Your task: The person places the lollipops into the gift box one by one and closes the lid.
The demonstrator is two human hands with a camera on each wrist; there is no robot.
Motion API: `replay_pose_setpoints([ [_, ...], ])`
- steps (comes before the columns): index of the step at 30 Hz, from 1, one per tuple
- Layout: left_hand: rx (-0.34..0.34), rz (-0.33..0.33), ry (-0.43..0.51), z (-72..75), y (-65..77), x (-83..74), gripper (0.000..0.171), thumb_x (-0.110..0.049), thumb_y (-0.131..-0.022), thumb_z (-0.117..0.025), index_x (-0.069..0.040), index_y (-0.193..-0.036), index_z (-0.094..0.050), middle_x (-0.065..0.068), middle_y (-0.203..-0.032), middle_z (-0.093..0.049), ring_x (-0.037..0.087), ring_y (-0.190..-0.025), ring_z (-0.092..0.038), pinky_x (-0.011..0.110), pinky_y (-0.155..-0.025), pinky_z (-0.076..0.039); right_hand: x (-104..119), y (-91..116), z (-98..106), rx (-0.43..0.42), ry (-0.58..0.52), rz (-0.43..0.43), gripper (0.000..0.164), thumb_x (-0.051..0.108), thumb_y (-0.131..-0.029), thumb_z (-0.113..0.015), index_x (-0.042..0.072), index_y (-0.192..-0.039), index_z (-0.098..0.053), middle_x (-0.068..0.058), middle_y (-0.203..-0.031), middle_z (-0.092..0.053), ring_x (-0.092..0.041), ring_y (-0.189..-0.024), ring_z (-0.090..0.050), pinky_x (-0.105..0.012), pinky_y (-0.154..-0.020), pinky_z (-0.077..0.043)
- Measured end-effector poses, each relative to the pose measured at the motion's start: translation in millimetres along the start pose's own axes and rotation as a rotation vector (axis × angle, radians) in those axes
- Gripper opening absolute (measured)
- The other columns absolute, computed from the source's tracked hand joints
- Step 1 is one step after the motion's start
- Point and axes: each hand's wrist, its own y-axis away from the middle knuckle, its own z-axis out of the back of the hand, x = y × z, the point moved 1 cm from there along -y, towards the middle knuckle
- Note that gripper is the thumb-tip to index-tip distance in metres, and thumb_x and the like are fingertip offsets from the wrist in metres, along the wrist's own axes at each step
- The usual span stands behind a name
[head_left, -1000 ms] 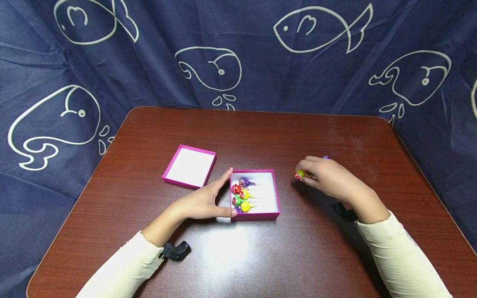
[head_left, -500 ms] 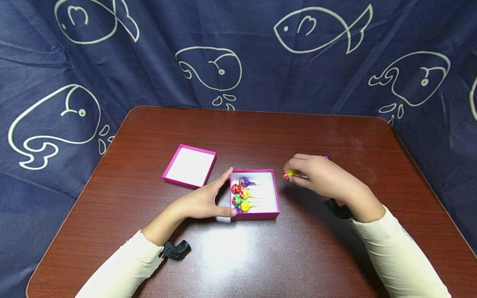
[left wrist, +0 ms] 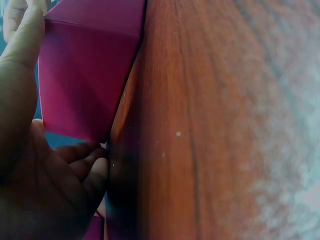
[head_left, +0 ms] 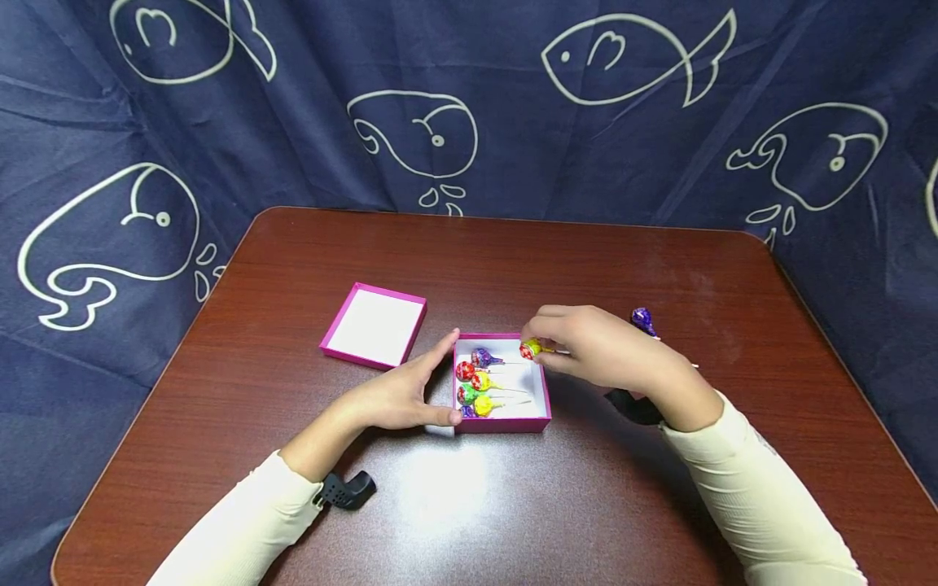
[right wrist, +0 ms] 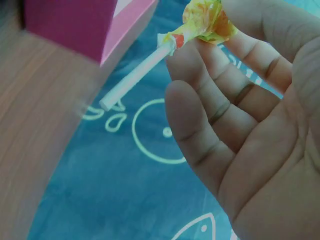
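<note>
My right hand pinches a yellow-and-red wrapped lollipop above the right back part of an open pink box. In the right wrist view, the lollipop's white stick slants down and away from the fingers, apart from the box wall. Inside the box, several lollipops lie with their heads to the left: a purple one, a red one, a green one and yellow ones. My left hand spans the box's left side, thumb at the front corner and fingertip at the back one.
A pink lid with a white inside lies behind and left of the box. To the right, a purple lollipop lies on the brown table, partly behind the right hand. A dark blue curtain with white fish drawings hangs behind.
My right hand has carried the lollipop leftward from the table's right side to over the box. The purple lollipop on the table shows more now. My left hand has stayed at the box.
</note>
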Motion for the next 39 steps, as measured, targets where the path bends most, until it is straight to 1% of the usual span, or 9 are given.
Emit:
replay_pose_setpoints([
  [2,0.002,-0.004,0.001,0.1,-0.1,-0.4,0.116,-0.037,-0.081,-0.083,-0.012,-0.161,-0.002,0.016,-0.163,-0.016,0.028,-0.147,-0.022,0.045,-0.118,-0.019,4,-5,-3,0.015,-0.002,0.022,0.020,0.007,-0.086,-0.076,0.014,-0.104,-0.070,0.007,-0.096,-0.062,-0.008,-0.079,-0.058,-0.029,-0.071,-0.051],
  [6,0.007,0.003,0.002,0.3,0.1,0.6,0.117,-0.038,-0.081,-0.083,-0.015,-0.161,-0.001,0.015,-0.163,-0.015,0.027,-0.147,-0.021,0.044,-0.118,-0.018,10,-14,-9,0.042,0.010,0.059,0.021,0.006,-0.085,-0.076,0.014,-0.103,-0.069,0.006,-0.094,-0.063,-0.011,-0.075,-0.058,-0.028,-0.069,-0.051],
  [12,0.007,-0.006,0.010,0.3,0.8,2.7,0.117,-0.036,-0.081,-0.083,-0.015,-0.161,0.000,0.015,-0.163,-0.015,0.026,-0.147,-0.020,0.044,-0.118,-0.019,20,-30,-21,0.076,0.058,0.146,0.018,0.010,-0.085,-0.077,0.012,-0.101,-0.070,0.005,-0.090,-0.063,-0.009,-0.073,-0.057,-0.028,-0.069,-0.052],
  [14,0.010,-0.008,0.014,0.3,0.9,2.8,0.117,-0.036,-0.081,-0.083,-0.015,-0.161,0.000,0.015,-0.163,-0.014,0.026,-0.147,-0.020,0.044,-0.118,-0.018,23,-33,-26,0.089,0.055,0.160,0.016,0.011,-0.085,-0.077,0.012,-0.099,-0.069,0.005,-0.087,-0.062,-0.008,-0.072,-0.055,-0.027,-0.067,-0.051],
  [20,0.018,-0.006,0.022,0.2,0.5,1.7,0.116,-0.037,-0.082,-0.083,-0.015,-0.161,-0.001,0.013,-0.164,-0.014,0.024,-0.147,-0.019,0.044,-0.118,-0.018,28,-38,-38,0.136,0.034,0.145,0.014,0.011,-0.085,-0.076,0.014,-0.091,-0.064,0.008,-0.079,-0.054,-0.006,-0.068,-0.048,-0.023,-0.062,-0.046],
  [24,0.013,-0.005,0.018,0.4,0.9,1.5,0.116,-0.036,-0.081,-0.083,-0.012,-0.161,-0.002,0.014,-0.163,-0.015,0.024,-0.147,-0.020,0.044,-0.118,-0.018,27,-39,-47,0.155,0.013,0.139,0.012,0.010,-0.085,-0.074,0.014,-0.093,-0.066,0.008,-0.080,-0.055,-0.006,-0.070,-0.049,-0.022,-0.063,-0.046],
  [29,0.009,0.002,0.010,0.1,1.2,2.1,0.116,-0.037,-0.081,-0.083,-0.015,-0.161,-0.001,0.014,-0.163,-0.014,0.025,-0.147,-0.020,0.044,-0.118,-0.019,25,-40,-57,0.152,-0.035,0.156,0.012,0.010,-0.086,-0.074,0.013,-0.095,-0.068,0.005,-0.081,-0.058,-0.005,-0.073,-0.048,-0.021,-0.064,-0.046],
  [33,0.012,0.008,0.008,-0.3,1.5,2.7,0.116,-0.038,-0.082,-0.082,-0.016,-0.161,0.000,0.013,-0.164,-0.013,0.025,-0.147,-0.020,0.044,-0.118,-0.019,23,-41,-64,0.144,-0.058,0.168,0.011,0.010,-0.085,-0.075,0.014,-0.092,-0.067,0.007,-0.078,-0.055,-0.004,-0.072,-0.046,-0.021,-0.062,-0.043],
  [39,0.010,0.005,0.009,0.0,1.8,1.5,0.116,-0.038,-0.082,-0.082,-0.014,-0.161,-0.001,0.013,-0.164,-0.013,0.025,-0.147,-0.020,0.044,-0.118,-0.019,22,-41,-69,0.149,-0.095,0.169,0.012,0.008,-0.084,-0.075,0.013,-0.092,-0.067,0.009,-0.078,-0.053,-0.004,-0.072,-0.046,-0.021,-0.062,-0.043],
])
